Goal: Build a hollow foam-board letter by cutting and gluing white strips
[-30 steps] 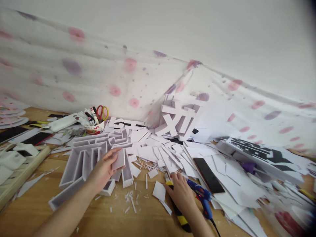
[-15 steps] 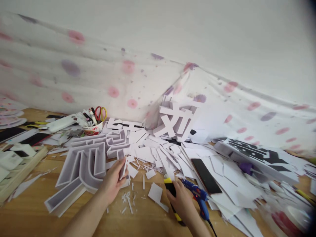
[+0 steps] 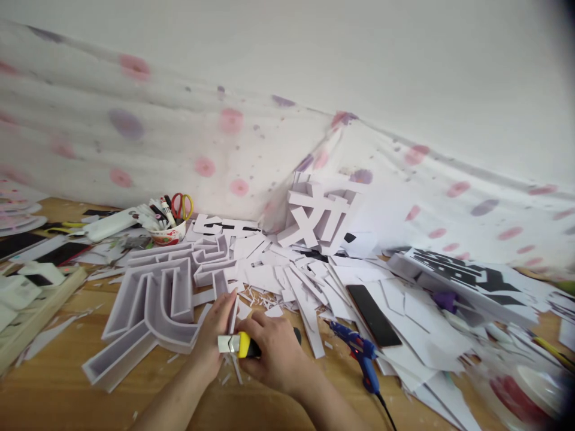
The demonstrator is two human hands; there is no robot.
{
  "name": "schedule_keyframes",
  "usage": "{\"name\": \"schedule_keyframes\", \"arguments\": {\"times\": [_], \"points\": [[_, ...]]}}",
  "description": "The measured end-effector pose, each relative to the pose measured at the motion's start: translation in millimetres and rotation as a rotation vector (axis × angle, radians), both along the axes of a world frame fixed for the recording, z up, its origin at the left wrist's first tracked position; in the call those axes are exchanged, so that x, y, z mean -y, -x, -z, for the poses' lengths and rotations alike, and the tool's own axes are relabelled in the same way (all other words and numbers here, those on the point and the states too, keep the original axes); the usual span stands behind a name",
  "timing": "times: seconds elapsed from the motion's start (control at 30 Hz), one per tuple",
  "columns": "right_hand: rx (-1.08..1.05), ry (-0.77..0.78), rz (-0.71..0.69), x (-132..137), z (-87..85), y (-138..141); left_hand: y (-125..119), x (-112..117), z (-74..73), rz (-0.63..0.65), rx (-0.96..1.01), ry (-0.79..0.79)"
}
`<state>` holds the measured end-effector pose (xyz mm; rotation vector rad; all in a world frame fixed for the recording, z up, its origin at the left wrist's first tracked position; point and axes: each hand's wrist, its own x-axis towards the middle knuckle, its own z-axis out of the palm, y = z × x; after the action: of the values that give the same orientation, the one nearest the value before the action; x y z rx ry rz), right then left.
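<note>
Shifting left since the earlier frame, one yellow-and-black cutter [image 3: 245, 345] is being gripped by the right hand [image 3: 279, 353] at lower centre; the left hand [image 3: 213, 332] is holding one white piece [image 3: 234, 313] just beside it. At lower right, one blue glue gun [image 3: 362, 352] is lying on the worktop [image 3: 67, 383], one dark phone [image 3: 374, 315] lying beyond. Left of centre, one pair of scissors [image 3: 183, 206] is standing in one cup [image 3: 168, 234].

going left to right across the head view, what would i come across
power strip → pen cup → left hand → right hand → blue glue gun → purple object → blurred red-and-white item
</note>
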<state>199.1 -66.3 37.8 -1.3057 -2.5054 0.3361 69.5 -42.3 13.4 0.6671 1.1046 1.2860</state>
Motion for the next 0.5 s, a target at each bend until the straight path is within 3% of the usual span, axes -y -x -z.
{"name": "schedule_keyframes", "arguments": {"times": [0.5], "points": [[0.079, 0.030, -0.011, -3.6, 0.8, -0.4, 3.0, 3.7, 2.5, 0.050, 0.062, 0.003]]}}
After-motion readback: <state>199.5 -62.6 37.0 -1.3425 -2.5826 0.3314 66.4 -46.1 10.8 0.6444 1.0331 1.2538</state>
